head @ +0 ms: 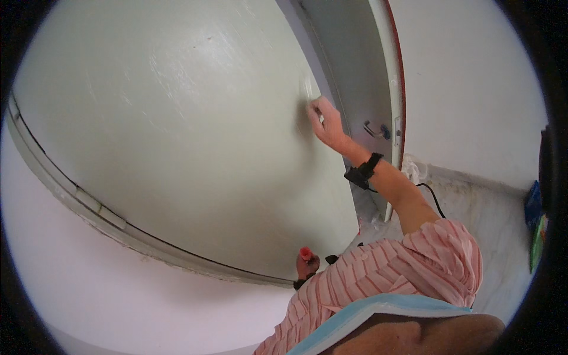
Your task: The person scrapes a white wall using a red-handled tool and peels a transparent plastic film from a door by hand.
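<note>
My right hand (326, 122), with a black strap and a small black device at the wrist, is at the right edge of a large pale door panel (222, 146). Its fingers are curled against or close to the surface; a small white patch shows between them, and whether it is a held thing is unclear. Low in the view, my left hand (308, 267) is closed around a red object (305, 253), whose kind cannot be told. It is near the panel's lower part, partly hidden by my striped sleeve. Light streaks and scuffs mark the panel.
Beyond the panel's right edge is a grey door (355, 66) with a metal lever handle (376, 129). A black cable (432, 195) runs from near my right wrist. Clear plastic (412, 168) lies at the wall's foot on the marbled floor (475, 230). Blue and green items are at the far right.
</note>
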